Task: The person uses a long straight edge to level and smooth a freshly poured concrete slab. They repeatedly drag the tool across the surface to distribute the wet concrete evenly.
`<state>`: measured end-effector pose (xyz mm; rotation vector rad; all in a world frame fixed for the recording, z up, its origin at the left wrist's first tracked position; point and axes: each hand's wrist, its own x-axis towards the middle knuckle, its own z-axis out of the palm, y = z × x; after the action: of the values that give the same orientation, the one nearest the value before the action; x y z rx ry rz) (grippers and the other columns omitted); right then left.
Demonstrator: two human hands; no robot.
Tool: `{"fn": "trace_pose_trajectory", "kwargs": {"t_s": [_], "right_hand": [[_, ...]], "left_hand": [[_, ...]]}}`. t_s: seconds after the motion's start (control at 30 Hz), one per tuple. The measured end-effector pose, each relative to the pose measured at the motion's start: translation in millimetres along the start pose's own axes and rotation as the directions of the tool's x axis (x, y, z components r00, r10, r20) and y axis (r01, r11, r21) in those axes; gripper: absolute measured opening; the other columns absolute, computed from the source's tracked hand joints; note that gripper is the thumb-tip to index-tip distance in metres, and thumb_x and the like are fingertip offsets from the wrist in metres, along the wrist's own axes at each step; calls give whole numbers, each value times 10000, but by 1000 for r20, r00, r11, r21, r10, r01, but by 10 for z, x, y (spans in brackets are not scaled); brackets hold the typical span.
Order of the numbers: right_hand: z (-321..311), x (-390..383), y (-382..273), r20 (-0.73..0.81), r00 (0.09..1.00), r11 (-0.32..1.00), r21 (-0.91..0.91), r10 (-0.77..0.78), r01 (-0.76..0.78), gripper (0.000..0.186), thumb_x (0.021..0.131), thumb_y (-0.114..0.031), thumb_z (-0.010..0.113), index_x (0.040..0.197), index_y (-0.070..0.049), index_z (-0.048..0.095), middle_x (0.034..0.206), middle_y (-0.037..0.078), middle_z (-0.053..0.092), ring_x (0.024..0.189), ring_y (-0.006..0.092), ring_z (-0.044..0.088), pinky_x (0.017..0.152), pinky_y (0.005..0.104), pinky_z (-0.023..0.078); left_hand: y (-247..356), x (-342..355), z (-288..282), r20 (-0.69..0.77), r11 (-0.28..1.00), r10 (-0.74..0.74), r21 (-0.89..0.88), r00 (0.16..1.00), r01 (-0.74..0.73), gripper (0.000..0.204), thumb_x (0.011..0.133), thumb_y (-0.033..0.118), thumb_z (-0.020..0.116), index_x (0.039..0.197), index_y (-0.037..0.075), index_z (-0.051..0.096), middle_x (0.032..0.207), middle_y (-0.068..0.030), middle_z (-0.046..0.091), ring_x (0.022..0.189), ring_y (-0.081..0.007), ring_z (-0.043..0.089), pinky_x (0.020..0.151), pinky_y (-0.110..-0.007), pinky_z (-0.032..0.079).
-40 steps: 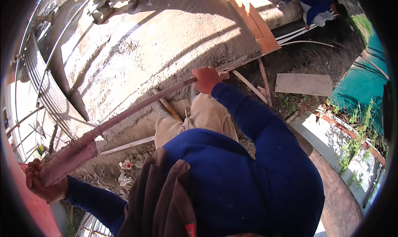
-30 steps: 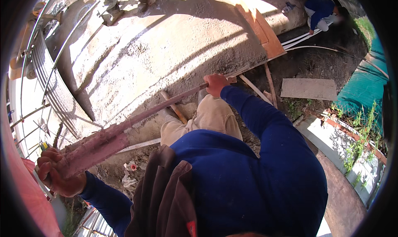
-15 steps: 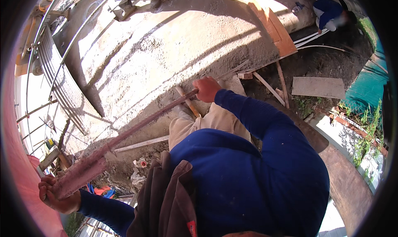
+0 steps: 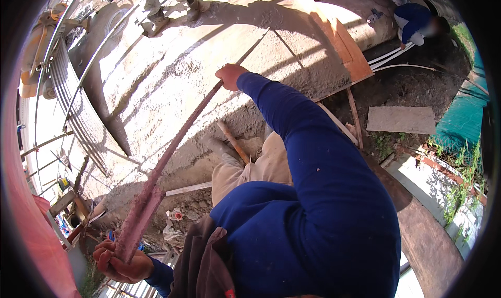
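Observation:
Both my hands hold a long, mortar-crusted reddish-brown screed board (image 4: pixel 166 157), which slants from low on the left up toward the middle of the slab. My left hand (image 4: pixel 122 262) wraps round its wide near end. Farther along, my right hand (image 4: pixel 229 77) is closed over the thin length, with the arm stretched out. The far tip reaches over the rough grey concrete surface (image 4: pixel 172 74); whether it touches there I cannot tell. A wooden tool handle (image 4: pixel 233 141) sticks up at the front of my beige trousers.
Another person's legs (image 4: pixel 167 6) stand at the far edge of the concrete. A second person in blue (image 4: pixel 415 19) crouches at far right by white pipes. An orange-brown plywood board (image 4: pixel 342 45) borders the slab. Corrugated sheet (image 4: pixel 78 100) and thin bars lie on the left.
The screed board has swung steeper, its far part now pointing up over the concrete. My right hand has moved forward and left; my left hand has moved right and nearer.

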<state>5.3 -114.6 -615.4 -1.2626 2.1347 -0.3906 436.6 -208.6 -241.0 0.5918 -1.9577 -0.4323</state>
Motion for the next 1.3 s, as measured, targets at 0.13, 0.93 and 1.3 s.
{"fn": "trace_pose_trajectory", "kwargs": {"t_s": [0.13, 0.93, 1.3], "right_hand": [[342, -344, 794, 23, 989, 986, 78, 143, -145, 160, 880, -80, 629, 1025, -48, 688, 1075, 211, 728, 1092, 384, 683, 938, 493, 543], [435, -1339, -959, -508, 849, 906, 412, 145, 92, 173, 842, -162, 669, 723, -79, 573, 679, 167, 629, 724, 415, 638, 699, 530, 449], [104, 273, -943, -327, 937, 958, 211, -120, 196, 64, 795, -109, 677, 813, -69, 630, 808, 177, 699, 889, 406, 688, 769, 520, 522]], "left_hand": [[26, -42, 608, 134, 996, -44, -74, 990, 55, 125, 890, 99, 447, 943, 47, 548, 824, -93, 448, 795, -236, 477, 736, -387, 398], [-518, 2141, -1000, 220, 963, 79, -268, 972, -18, 330, 1048, 98, 481, 1303, -99, 549, 1195, -247, 665, 1085, -322, 673, 981, -458, 560], [-437, 1074, -1082, 81, 976, 211, 33, 974, -214, 193, 1012, 112, 545, 1044, -62, 621, 988, -179, 645, 893, -264, 651, 808, -408, 565]]}}
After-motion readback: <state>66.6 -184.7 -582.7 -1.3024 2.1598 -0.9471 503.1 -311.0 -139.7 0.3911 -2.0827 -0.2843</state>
